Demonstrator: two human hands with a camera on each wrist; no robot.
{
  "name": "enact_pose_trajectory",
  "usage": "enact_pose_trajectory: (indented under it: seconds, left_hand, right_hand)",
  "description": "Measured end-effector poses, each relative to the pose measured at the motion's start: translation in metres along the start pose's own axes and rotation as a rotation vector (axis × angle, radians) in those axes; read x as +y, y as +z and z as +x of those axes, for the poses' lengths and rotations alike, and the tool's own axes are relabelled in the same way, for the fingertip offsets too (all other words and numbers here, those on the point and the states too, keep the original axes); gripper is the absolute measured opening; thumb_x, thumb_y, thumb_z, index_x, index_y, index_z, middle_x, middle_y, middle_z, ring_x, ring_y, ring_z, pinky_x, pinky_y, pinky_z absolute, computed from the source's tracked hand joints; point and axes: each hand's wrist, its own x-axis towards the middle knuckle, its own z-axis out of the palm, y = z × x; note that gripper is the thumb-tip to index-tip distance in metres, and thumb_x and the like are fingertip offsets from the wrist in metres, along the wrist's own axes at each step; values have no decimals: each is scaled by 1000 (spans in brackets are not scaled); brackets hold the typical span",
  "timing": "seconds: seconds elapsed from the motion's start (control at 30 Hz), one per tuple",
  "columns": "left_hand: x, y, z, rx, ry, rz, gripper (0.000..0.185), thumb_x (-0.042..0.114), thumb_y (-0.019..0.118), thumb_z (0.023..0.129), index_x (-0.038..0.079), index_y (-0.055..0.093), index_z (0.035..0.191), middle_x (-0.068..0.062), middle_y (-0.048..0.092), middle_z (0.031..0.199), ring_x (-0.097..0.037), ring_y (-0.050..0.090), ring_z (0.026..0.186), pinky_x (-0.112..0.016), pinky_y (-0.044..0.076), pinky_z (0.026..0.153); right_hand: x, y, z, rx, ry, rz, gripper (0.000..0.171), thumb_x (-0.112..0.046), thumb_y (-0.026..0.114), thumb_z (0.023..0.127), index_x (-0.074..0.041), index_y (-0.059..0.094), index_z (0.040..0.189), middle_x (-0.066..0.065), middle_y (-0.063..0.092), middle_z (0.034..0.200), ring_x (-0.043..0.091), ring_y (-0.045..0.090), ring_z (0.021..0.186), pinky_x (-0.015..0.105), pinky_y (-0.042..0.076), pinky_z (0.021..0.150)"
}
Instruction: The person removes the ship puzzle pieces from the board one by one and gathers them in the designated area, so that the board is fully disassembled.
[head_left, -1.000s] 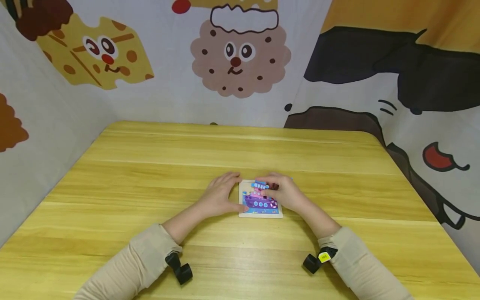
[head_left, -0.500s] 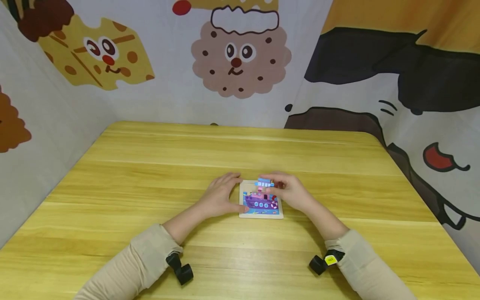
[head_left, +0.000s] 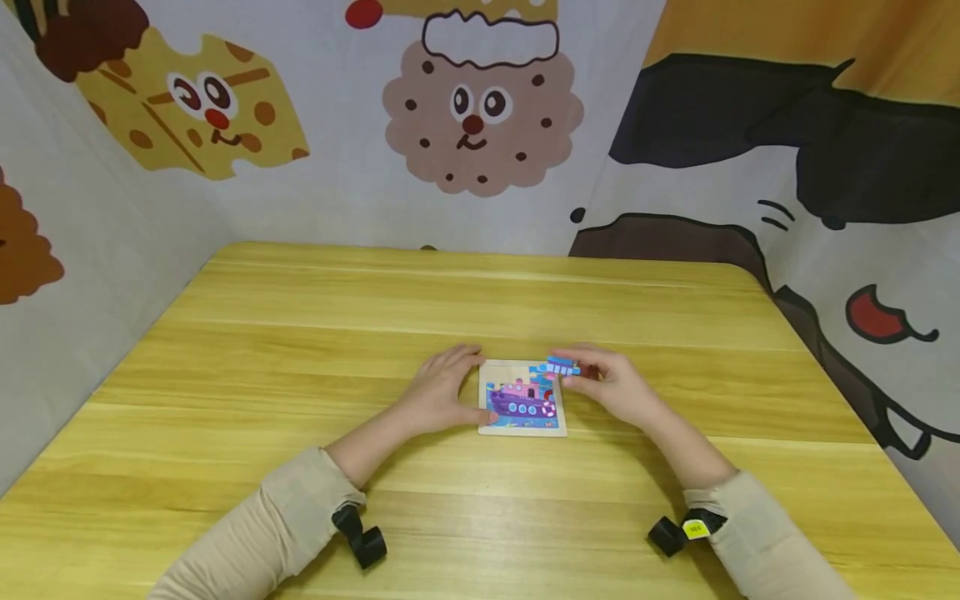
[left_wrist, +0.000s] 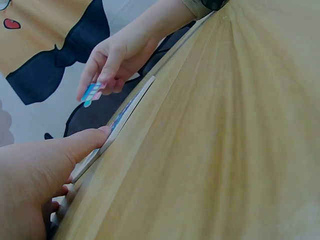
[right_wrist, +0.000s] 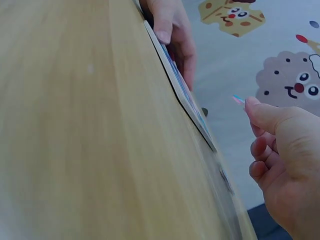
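Observation:
A small square jigsaw puzzle board (head_left: 525, 432) lies on the table, picturing a purple and pink ship on blue water. Bare wood shows in its upper part. My left hand (head_left: 438, 392) rests along the board's left side, its thumb on the lower left corner and its fingertips at the upper left corner. Above the board's upper right corner, my right hand (head_left: 618, 387) pinches a blue puzzle piece (head_left: 561, 367) with white windows and some pink. In the left wrist view that puzzle piece (left_wrist: 91, 94) is held clear of the board, between thumb and forefinger.
The wood-grained table (head_left: 480, 508) extends around the board on all sides. A small flat thing (right_wrist: 225, 176), too blurred to name, lies beyond the board's end in the right wrist view. A cartoon-printed cloth (head_left: 330, 200) hangs behind the table.
My right hand has lifted the blue piece from over the board's middle and carried it right, to the upper right corner. More of the ship picture shows. My left hand stays put.

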Motion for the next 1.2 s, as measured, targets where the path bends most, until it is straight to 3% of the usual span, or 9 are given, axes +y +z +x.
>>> enact_pose_trajectory:
  seconds: [0.1,0.37,0.6,0.8,1.2]
  left_hand:
    - [0,0,0,-3,2,-1,92,56,74,74,8,40,145,-6,25,155,-25,14,143,-50,7,113]
    - [1,-2,-1,-1,4,-1,93,57,74,74,7,40,145,-7,26,155,-27,15,143,-49,7,113]
    - [0,-1,0,-2,4,7,93,57,74,74,8,40,145,-6,26,155,-26,15,143,-49,8,113]
    - [0,-1,-1,-2,1,5,93,57,74,74,8,40,145,-6,25,155,-26,14,143,-49,7,113]
    - [1,-2,-2,-2,1,2,93,56,74,74,8,40,145,-6,26,155,-25,14,143,-49,7,113]
  right_hand:
    - [-2,-7,-4,6,13,-15,35,1,64,89,5,61,124,17,61,114,22,42,71,24,38,59]
    - [35,-27,-4,60,-42,-20,35,-2,67,87,2,64,122,11,64,101,18,41,67,24,36,53]
    - [43,-42,-6,62,41,-43,34,-6,67,89,-2,65,123,12,64,111,17,42,69,25,38,55]
    - [53,-51,-7,77,85,-51,34,-6,67,89,-2,65,123,12,62,102,17,41,70,25,37,55]
    - [69,-57,-8,10,133,-70,34,-11,66,91,-4,64,125,7,58,91,18,43,70,26,39,56]
